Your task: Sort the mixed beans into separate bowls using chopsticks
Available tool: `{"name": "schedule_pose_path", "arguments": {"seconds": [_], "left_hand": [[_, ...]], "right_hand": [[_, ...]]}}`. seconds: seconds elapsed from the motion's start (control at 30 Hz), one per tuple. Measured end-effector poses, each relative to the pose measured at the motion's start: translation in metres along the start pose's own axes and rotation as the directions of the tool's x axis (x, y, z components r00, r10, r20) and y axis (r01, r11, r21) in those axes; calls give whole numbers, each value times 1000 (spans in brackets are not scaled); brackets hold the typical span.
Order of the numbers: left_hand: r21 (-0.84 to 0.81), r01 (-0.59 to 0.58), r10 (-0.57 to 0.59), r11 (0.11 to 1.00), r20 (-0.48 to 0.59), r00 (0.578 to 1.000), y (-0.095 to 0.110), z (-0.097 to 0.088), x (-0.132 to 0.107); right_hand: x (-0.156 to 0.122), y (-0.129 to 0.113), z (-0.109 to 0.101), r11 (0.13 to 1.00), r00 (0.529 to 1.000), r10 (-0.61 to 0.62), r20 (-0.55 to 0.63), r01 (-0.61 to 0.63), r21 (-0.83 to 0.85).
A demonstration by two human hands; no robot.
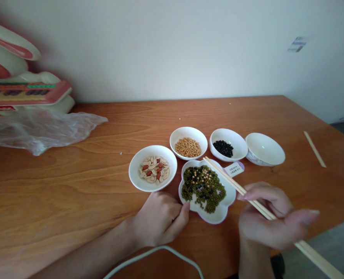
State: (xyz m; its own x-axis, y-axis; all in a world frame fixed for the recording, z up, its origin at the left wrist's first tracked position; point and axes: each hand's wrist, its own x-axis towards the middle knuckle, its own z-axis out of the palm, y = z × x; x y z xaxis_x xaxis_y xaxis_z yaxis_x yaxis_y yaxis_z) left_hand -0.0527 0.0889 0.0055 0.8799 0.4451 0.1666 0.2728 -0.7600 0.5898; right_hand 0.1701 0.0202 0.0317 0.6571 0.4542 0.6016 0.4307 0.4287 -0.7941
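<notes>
My right hand (273, 219) grips a pair of wooden chopsticks (232, 181) whose tips reach over the far rim of a flower-shaped white dish (218, 216) of mixed green, black and yellow beans. My left hand (160, 219) rests on the table as a loose fist, thumb touching the near left rim of that dish. Behind it stand a bowl of peanuts (153, 168), a bowl of yellow soybeans (188, 143), a bowl of black beans (228, 144) and an empty white bowl (264, 149).
A crumpled clear plastic bag (41, 130) and stacked packages (21, 93) lie at the far left of the wooden table (73, 186). A single chopstick (314, 148) lies at the right. A small label (234, 169) sits by the dish. A white cable (157, 254) curves near me.
</notes>
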Motion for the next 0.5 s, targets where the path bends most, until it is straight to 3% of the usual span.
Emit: {"name": "schedule_pose_path", "arguments": {"seconds": [0.1, 0.23, 0.4, 0.5], "left_hand": [[-4, 10, -10, 1000, -1, 1000, 0, 0, 0], [-23, 9, -9, 1000, -11, 1000, 1, 0, -1], [-18, -4, 3, 1000, -13, 1000, 1, -1, 1], [-14, -18, 18, 1000, -30, 999, 1, -1, 2]], "right_hand": [[-9, 8, -21, 998, 993, 16, 117, -24, 62], [-17, 8, -36, 986, 956, 121, 267, -146, 77], [-21, 4, -34, 972, 915, 193, 355, -227, 56], [-23, 2, -29, 972, 913, 208, 351, -232, 28]]}}
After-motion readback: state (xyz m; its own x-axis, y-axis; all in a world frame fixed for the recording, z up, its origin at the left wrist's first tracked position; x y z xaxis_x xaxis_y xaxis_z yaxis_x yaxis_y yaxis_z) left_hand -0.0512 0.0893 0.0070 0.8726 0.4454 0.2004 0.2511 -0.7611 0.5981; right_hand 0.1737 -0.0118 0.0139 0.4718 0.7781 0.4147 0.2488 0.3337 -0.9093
